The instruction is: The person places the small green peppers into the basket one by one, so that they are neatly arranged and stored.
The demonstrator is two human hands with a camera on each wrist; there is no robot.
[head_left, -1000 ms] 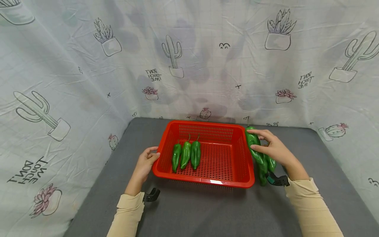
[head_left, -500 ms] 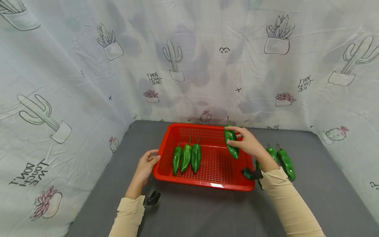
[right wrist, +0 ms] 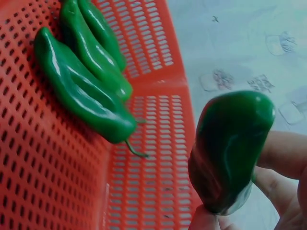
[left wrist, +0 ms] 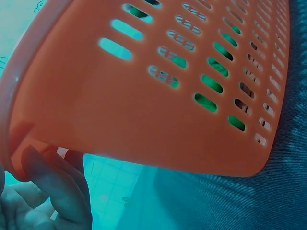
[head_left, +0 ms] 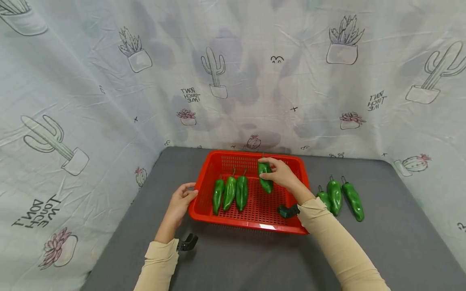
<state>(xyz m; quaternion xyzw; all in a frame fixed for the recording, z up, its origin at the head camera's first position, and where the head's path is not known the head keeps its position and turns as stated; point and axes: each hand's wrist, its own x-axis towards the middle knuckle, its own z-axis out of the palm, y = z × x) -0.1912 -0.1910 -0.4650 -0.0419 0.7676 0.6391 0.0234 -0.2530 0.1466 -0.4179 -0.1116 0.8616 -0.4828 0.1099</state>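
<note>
Over the red basket (head_left: 251,225), right of three peppers (head_left: 229,193), a green pepper (head_left: 267,186) is pinched by the right hand (head_left: 282,174), best laid gently parallel to them while the rim (head_left: 204,171) is gripped by the left hand (head_left: 181,200).

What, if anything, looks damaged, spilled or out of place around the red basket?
Nothing stands out: three peppers lie side by side in the red basket, three others lie on the grey table, and the right hand holds another pepper without visible damage.

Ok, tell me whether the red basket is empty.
The red basket isn't empty: three green peppers lie side by side on its floor, toward its left end.
</note>
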